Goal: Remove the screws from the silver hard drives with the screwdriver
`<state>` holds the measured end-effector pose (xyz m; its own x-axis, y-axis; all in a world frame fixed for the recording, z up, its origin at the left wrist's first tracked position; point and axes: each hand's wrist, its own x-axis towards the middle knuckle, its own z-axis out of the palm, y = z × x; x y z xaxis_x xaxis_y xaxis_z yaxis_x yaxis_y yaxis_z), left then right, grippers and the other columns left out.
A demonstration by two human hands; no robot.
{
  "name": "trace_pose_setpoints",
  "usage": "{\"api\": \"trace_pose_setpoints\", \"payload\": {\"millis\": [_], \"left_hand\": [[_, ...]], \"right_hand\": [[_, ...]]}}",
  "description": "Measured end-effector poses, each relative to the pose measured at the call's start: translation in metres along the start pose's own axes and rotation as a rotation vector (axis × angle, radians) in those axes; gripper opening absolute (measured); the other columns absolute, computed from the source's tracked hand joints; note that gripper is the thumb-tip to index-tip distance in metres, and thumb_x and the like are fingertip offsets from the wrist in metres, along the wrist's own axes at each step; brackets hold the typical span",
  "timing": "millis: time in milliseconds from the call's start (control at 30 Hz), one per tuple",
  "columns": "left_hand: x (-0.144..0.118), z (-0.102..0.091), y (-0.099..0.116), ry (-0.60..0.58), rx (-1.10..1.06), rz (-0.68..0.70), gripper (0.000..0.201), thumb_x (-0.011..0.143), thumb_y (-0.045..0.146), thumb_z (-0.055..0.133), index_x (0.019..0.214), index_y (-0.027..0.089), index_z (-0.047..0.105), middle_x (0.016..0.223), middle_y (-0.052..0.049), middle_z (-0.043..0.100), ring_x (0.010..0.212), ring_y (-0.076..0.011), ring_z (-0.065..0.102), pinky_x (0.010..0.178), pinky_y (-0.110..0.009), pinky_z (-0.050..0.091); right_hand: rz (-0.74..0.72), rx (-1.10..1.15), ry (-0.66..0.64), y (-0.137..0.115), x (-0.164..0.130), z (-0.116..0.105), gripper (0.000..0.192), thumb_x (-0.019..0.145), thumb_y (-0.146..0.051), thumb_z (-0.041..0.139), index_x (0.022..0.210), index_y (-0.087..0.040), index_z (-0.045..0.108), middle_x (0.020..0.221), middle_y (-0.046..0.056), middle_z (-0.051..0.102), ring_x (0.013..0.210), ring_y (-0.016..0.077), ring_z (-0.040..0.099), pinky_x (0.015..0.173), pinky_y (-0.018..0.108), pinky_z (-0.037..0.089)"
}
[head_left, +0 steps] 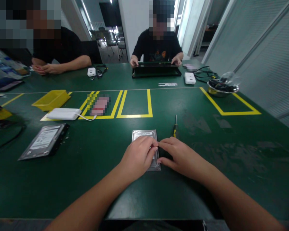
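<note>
A silver hard drive (145,133) with a label lies flat on the green table in front of me. My left hand (141,154) rests over it, with the fingers curled toward the thumb above its right side. Whatever sits between those fingertips is hidden or too small to make out. My right hand (175,155) is at the drive's right edge, thumb and forefinger apart, the forefinger's tip close to my left fingertips. Just beyond the right hand lies a screwdriver (175,128) with a yellow and black handle, its shaft pointing away from me.
Another hard drive (44,139) lies at the left. Behind it are a white power bank (64,114) with a cable and a yellow bin (51,100). A metal bowl (223,89) stands back right. Two people sit opposite, one holding a black panel (156,70).
</note>
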<state>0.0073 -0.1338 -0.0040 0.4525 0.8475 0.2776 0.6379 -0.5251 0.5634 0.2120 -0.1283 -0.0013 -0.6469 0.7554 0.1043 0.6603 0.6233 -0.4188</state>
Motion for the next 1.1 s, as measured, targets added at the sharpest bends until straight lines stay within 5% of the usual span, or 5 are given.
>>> {"api": "trace_pose_setpoints", "payload": {"millis": [567,833,1100], "left_hand": [[0.010,-0.009,-0.005,-0.111,0.000,0.168,0.004,0.087,0.015,0.058,0.088,0.016,0.062,0.076,0.000,0.061,0.072,-0.0142,0.057,0.069,-0.026,0.041],[0.024,-0.012,-0.016,-0.220,0.111,0.229,0.015,0.098,0.020,0.048,0.093,0.016,0.062,0.093,-0.005,0.061,0.092,-0.0196,0.054,0.085,-0.033,0.042],[0.039,-0.011,-0.020,-0.310,0.186,0.195,0.016,0.095,0.022,0.054,0.092,0.020,0.069,0.092,-0.005,0.059,0.093,-0.0216,0.051,0.082,-0.034,0.040]], "right_hand": [[0.051,-0.191,0.005,-0.004,0.002,0.001,0.016,0.089,-0.023,0.060,0.102,-0.015,0.065,0.096,0.010,0.065,0.091,0.0246,0.059,0.086,0.041,0.050],[0.070,-0.251,-0.009,-0.008,0.003,-0.003,0.014,0.090,-0.024,0.060,0.099,-0.015,0.064,0.096,0.009,0.065,0.090,0.0242,0.059,0.085,0.040,0.049],[0.060,-0.299,-0.023,-0.007,0.002,-0.002,0.016,0.089,-0.025,0.062,0.101,-0.016,0.065,0.095,0.008,0.066,0.089,0.0241,0.058,0.084,0.039,0.048]]}}
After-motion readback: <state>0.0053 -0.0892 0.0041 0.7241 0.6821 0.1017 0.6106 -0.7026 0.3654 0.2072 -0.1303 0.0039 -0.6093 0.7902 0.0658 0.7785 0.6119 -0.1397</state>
